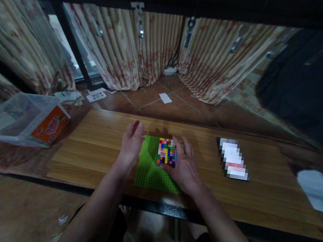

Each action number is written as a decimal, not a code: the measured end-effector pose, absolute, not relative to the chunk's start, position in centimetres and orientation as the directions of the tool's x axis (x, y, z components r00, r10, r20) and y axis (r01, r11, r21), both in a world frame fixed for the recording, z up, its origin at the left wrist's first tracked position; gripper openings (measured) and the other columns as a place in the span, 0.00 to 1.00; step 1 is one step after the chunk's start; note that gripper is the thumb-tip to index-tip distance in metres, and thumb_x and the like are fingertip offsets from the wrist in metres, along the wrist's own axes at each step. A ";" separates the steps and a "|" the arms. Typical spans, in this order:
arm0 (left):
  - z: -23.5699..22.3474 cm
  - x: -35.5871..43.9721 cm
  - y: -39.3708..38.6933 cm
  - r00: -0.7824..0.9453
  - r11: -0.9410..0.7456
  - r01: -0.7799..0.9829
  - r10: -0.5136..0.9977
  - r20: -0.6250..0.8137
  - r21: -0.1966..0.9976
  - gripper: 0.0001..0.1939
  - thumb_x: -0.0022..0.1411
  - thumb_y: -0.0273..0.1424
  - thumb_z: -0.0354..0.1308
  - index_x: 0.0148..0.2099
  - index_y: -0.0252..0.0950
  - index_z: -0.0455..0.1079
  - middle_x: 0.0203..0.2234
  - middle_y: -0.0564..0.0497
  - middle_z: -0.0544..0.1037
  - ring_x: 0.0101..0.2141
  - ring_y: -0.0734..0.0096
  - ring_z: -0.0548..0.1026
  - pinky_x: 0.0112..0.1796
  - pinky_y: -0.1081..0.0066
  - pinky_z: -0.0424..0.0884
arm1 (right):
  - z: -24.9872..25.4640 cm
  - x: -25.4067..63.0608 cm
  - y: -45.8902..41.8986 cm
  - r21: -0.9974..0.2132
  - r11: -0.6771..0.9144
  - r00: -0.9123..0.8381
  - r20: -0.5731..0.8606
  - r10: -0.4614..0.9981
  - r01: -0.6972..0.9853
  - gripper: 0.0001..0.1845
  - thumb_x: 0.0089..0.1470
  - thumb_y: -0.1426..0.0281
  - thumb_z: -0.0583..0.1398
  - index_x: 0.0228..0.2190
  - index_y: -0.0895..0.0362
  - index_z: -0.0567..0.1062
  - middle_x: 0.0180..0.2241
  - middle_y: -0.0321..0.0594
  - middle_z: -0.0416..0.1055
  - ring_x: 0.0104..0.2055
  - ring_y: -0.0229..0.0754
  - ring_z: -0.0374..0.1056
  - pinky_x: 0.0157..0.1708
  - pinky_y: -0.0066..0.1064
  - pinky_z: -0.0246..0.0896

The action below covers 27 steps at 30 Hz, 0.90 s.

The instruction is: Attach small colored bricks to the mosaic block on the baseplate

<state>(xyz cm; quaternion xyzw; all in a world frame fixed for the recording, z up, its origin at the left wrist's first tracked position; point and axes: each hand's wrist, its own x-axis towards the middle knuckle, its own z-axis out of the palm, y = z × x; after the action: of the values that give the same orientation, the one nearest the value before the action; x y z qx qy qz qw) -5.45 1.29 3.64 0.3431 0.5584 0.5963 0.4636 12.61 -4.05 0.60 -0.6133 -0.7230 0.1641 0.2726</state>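
A green studded baseplate (145, 171) lies on the wooden table in front of me. On its upper right part is a block of many-coloured toy bricks (166, 152). My right hand (186, 166) curves around the block's right side, thumb at the near edge and fingers at the far corner, gripping it. Whether the block is pressed onto the studs or lifted slightly, I cannot tell. Beside the plate's left edge stands my left hand (132, 143), on its side with the fingers extended and nothing seen in it. Its fingertips are close to the plate's far left corner.
A phone (233, 159), its screen blurred out, lies right on the table (92, 147). On the left is a clear plastic bin (12, 113) with an orange package (51, 125). A person in dark clothing (316, 88) is at the right, near a white sheet (319, 191).
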 end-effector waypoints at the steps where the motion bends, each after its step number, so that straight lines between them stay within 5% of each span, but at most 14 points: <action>1: 4.1 -6.3 1.5 -0.360 0.035 -0.192 0.927 -0.103 0.981 0.16 0.63 0.40 0.60 0.49 0.36 0.71 0.50 0.42 0.76 0.41 0.65 0.80 0.39 0.70 0.73 | 0.8 12.8 -4.1 -0.575 0.199 -0.096 0.206 0.974 0.793 0.50 0.44 0.63 0.71 0.65 0.55 0.58 0.68 0.56 0.48 0.70 0.63 0.49 0.66 0.56 0.50; 8: 6.5 -12.3 2.2 -0.584 -0.094 -0.364 0.798 -0.149 0.926 0.09 0.60 0.35 0.59 0.40 0.36 0.71 0.42 0.46 0.78 0.32 0.74 0.78 0.33 0.75 0.69 | 1.1 13.6 -4.0 -0.557 0.350 -0.171 0.347 0.922 0.753 0.41 0.52 0.54 0.66 0.62 0.54 0.63 0.67 0.53 0.52 0.68 0.62 0.53 0.63 0.58 0.56; 15: 6.7 -11.7 1.6 -0.467 -0.021 -0.421 0.862 -0.197 0.907 0.10 0.59 0.33 0.61 0.42 0.34 0.71 0.39 0.46 0.80 0.31 0.76 0.77 0.36 0.75 0.70 | 1.9 11.2 -5.3 -0.471 0.569 -0.149 0.668 0.729 0.674 0.14 0.60 0.68 0.61 0.48 0.51 0.76 0.49 0.45 0.75 0.51 0.49 0.72 0.53 0.47 0.67; 21: 6.5 -11.1 1.2 -0.387 0.014 -0.359 0.908 -0.162 0.933 0.16 0.61 0.35 0.60 0.48 0.33 0.71 0.45 0.42 0.80 0.37 0.70 0.80 0.42 0.69 0.73 | 0.4 7.4 -7.5 -0.541 0.627 -0.377 0.507 0.775 0.560 0.13 0.64 0.72 0.55 0.40 0.51 0.80 0.34 0.41 0.78 0.37 0.43 0.73 0.39 0.37 0.70; 27: 6.5 -10.5 1.1 -0.360 0.037 -0.333 0.919 -0.163 0.942 0.16 0.60 0.34 0.61 0.49 0.32 0.72 0.43 0.43 0.80 0.36 0.71 0.79 0.43 0.69 0.73 | -2.3 4.0 -7.0 -0.504 0.594 -0.467 0.367 0.805 0.627 0.17 0.64 0.73 0.53 0.44 0.51 0.81 0.38 0.44 0.77 0.42 0.46 0.72 0.44 0.39 0.70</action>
<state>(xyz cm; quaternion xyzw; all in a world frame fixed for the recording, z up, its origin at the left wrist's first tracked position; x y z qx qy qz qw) -10.49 1.07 6.49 0.2789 0.5255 0.6353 0.4924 3.99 -6.96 -2.27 -0.4248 -0.8429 0.1510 0.2937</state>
